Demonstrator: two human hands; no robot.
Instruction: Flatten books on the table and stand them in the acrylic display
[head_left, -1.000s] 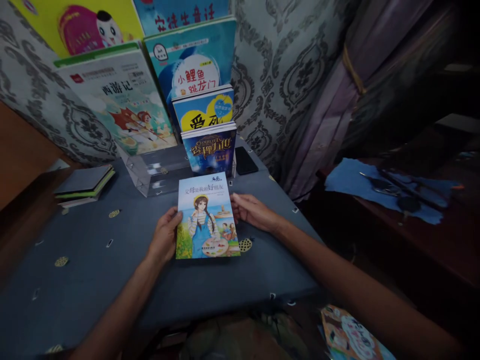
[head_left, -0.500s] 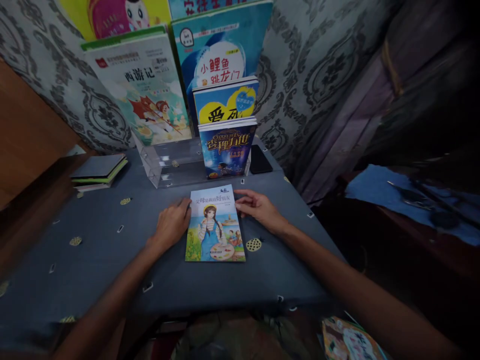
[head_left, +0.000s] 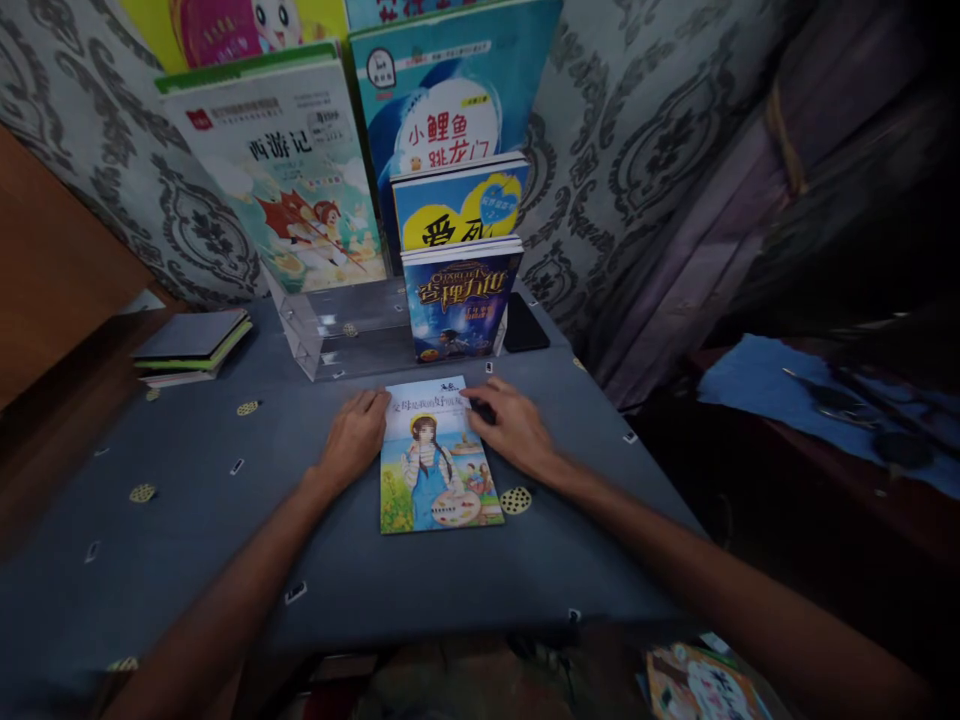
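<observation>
A paperback book (head_left: 439, 470) with a child in blue dungarees on its cover lies face up on the table, tilted slightly. My left hand (head_left: 356, 430) is closed at the book's upper left edge, its fingertips against the edge and its thumb hidden. At the upper right edge my right hand (head_left: 514, 425) curls inward, thumb and forefinger on the corner of the cover. Just beyond the book stands a clear stepped display rack (head_left: 300, 335). It holds a dark blue book (head_left: 461, 305) in front, a yellow-and-blue book (head_left: 457, 210) behind, and a white-green book (head_left: 289, 190) to the left.
Higher up the rack is a teal book (head_left: 517, 75). A black phone (head_left: 526, 322) lies right of the rack. A small stack of books (head_left: 191, 340) sits at left. Blue cloth with scissors (head_left: 750, 380) lies off to the right. Another colourful book (head_left: 701, 685) is below the table edge.
My right hand has moved in, its fingers now curled on the book's upper right corner. The book has turned slightly anticlockwise. The camera view has shifted a little.
</observation>
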